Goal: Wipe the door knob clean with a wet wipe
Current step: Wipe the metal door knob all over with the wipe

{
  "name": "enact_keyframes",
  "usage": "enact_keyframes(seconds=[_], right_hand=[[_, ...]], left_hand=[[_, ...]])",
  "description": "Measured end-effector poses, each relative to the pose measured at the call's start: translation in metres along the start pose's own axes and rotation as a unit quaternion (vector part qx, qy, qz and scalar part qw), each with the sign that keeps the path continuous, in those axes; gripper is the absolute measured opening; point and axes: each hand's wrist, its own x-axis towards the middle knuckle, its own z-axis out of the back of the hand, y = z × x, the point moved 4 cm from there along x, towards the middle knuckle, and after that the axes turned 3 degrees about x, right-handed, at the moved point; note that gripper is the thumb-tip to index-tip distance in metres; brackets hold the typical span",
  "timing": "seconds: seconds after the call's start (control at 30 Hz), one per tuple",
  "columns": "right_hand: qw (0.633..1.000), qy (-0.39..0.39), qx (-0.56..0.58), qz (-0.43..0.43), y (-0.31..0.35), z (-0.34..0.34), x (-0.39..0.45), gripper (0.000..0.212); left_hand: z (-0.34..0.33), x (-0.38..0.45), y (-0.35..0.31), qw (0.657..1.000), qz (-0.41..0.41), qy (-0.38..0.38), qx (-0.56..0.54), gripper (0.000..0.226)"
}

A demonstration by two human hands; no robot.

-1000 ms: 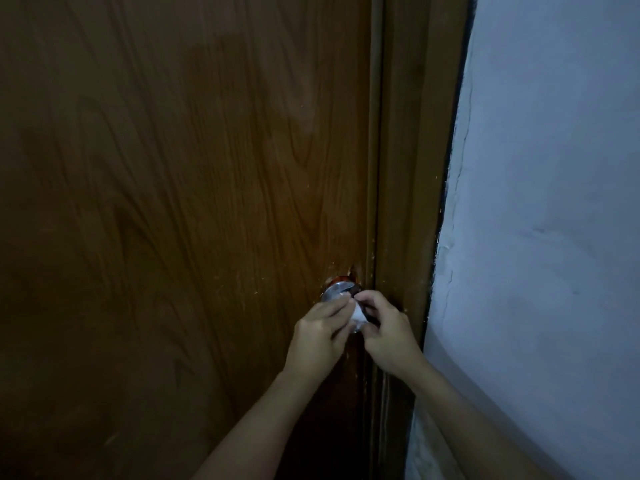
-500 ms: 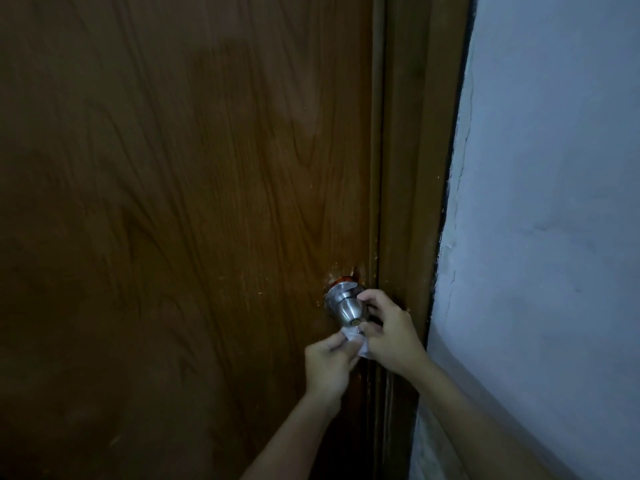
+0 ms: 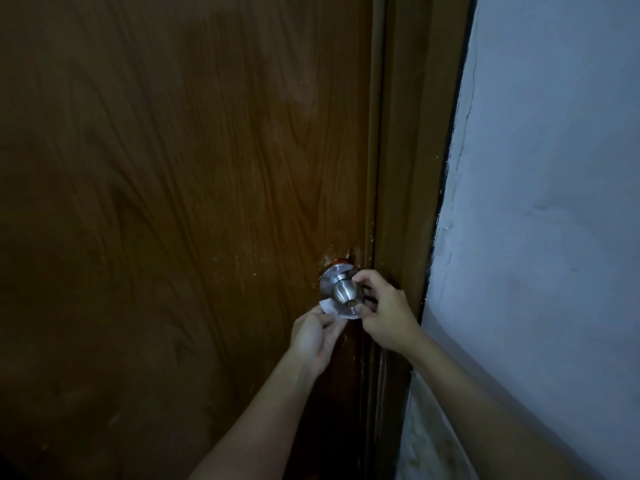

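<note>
wipe [image 3: 337, 310] sat under door knob [image 3: 343, 293], pinched by left hand [image 3: 317, 336]; right hand [image 3: 384, 308] gripped knob's right side with fingertips. risk: thin damp sheet slipping off smooth rounded steel or tearing when pulled, likely skipping top and rose plate. knob brushed metal, keyhole at centre; door [image 3: 180, 209] wood-grain, scuffed near latch.

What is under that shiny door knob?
A white wet wipe lies under the door knob, pinched by the left hand. Its far end is hidden behind the right hand.
</note>
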Motion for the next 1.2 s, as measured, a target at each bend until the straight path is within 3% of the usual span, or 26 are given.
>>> enact_keyframes(seconds=[0.13,0.37,0.6,0.67,0.77,0.87,1.0,1.13,1.2], right_hand=[[1.000,0.004,-0.027,0.011,0.006,0.003,0.000,0.041],[0.998,0.026,-0.056,-0.002,0.009,0.004,0.001,0.048],[0.999,0.024,-0.043,-0.001,0.000,0.002,0.004,0.048],[0.999,0.022,-0.042,0.001,0.000,0.003,0.004,0.048],[0.999,0.017,-0.051,0.000,-0.001,0.003,0.004,0.048],[0.999,0.014,-0.048,-0.001,-0.002,0.002,0.004,0.049],[0.999,0.016,-0.039,0.001,-0.004,0.002,0.005,0.051],[1.000,0.020,-0.021,0.008,-0.005,0.002,0.004,0.051],[1.000,0.023,-0.015,0.005,-0.007,0.001,0.005,0.052]], left_hand=[[-0.015,-0.004,0.016,0.998,0.044,0.019,-0.038,0.034],[0.003,0.005,0.002,0.998,0.016,-0.056,-0.009,0.037],[-0.010,-0.003,0.011,0.998,0.052,-0.008,-0.033,0.041],[-0.009,-0.004,0.006,0.999,0.035,-0.024,0.001,0.039],[-0.007,-0.010,-0.006,0.985,-0.029,-0.083,0.147,0.031],[-0.004,-0.018,-0.021,0.925,-0.169,-0.107,0.323,0.029],[-0.014,-0.029,-0.032,0.741,-0.391,-0.063,0.542,0.031],[-0.025,-0.026,-0.034,0.603,-0.460,-0.004,0.652,0.037],[-0.029,-0.024,-0.035,0.517,-0.478,0.014,0.710,0.038]])
